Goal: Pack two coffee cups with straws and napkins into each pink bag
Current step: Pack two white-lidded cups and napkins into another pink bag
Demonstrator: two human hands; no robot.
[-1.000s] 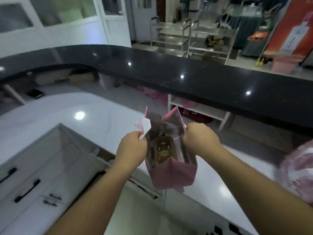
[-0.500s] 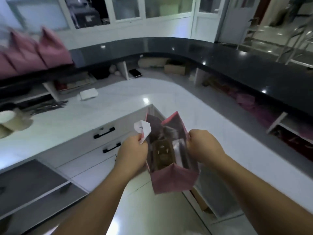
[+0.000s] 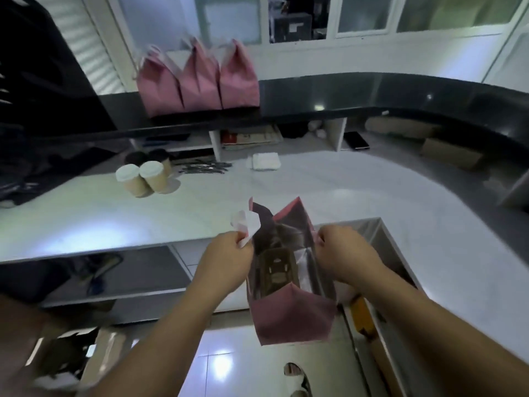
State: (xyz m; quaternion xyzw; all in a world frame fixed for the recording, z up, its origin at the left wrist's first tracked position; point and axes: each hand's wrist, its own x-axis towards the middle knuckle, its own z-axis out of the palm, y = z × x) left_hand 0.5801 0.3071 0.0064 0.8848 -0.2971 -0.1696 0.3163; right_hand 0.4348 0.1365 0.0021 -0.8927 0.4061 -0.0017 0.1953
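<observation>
White glossy counter [image 3: 357, 190] curves round to the right, with a black polished upper ledge [image 3: 343, 93] behind it. On that ledge I log three pink bags [image 3: 197, 78], matte paper, tops folded to peaks, standing side by side and touching. On the counter at left: two kraft paper cups [image 3: 143, 179] with white lids, tilted in this wide view and touching each other; two dark-lidded cups [image 3: 148, 157] just behind them. Near these, a loose pile of thin dark straws [image 3: 204, 167], and beside that a folded white napkin stack [image 3: 264, 161].

Held in the air in front of the counter edge, above the tiled floor: a fourth pink bag [image 3: 292, 319], open at the top, flat rectangular walls, dull finish. Inside I see a brown cardboard shape [image 3: 276, 270] with cut-outs; I cannot tell whether cups sit under it. Something pale and shiny lies along the right inner wall.

Left hand [image 3: 226, 262] has its fingers curled, pinching the bag's left rim together with a crumpled white paper piece [image 3: 246, 224] that sticks up above the knuckles. Right hand [image 3: 343, 253] is curled round the right rim. The two hands hold the mouth spread apart.
</observation>
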